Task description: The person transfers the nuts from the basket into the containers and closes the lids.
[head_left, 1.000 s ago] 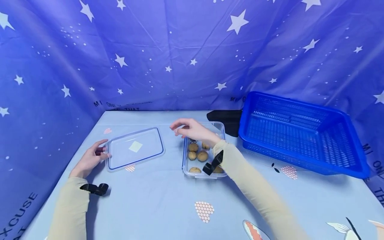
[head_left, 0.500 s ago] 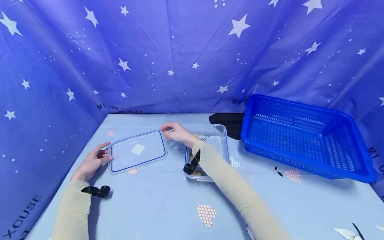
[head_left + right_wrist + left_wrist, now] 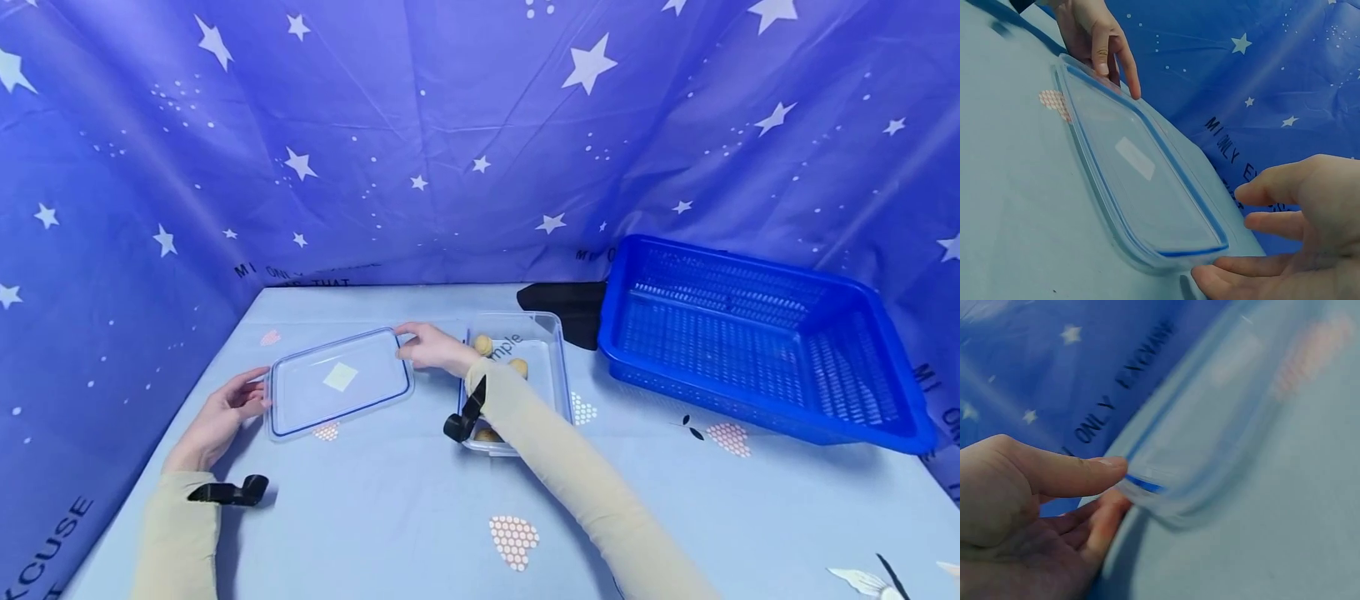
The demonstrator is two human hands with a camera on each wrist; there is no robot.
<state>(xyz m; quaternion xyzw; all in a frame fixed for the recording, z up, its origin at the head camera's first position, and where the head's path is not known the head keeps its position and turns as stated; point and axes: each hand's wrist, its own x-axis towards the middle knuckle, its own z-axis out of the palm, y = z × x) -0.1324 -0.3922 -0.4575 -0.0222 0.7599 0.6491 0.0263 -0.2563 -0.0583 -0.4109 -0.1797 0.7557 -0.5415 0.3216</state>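
Observation:
A clear rectangular lid [image 3: 303, 387] with a blue seal and a white square label lies between both hands, over the cloth's left half. My left hand [image 3: 221, 417] pinches its left end, thumb on top and fingers beneath, plain in the left wrist view. At the opposite end, my right hand [image 3: 1297, 231] has its fingers spread; one fingertip touches or nearly touches the rim, while the others stand apart from it. Under the right forearm sits a clear plastic box [image 3: 551, 321], open on top, with round tan walnut-like things [image 3: 483, 344] inside, partly hidden by the sleeve.
A blue perforated basket [image 3: 727, 408] stands at the right, with a black patch [image 3: 566, 308] beside it. Light blue printed cloth [image 3: 375, 517] covers the table. A purple-blue curtain [image 3: 450, 125] with stars closes off the back and sides.
My right hand has moved left from above the box to the lid's right end, its sleeve now crossing the box. My left hand has gone from touching the lid's left end to pinching it.

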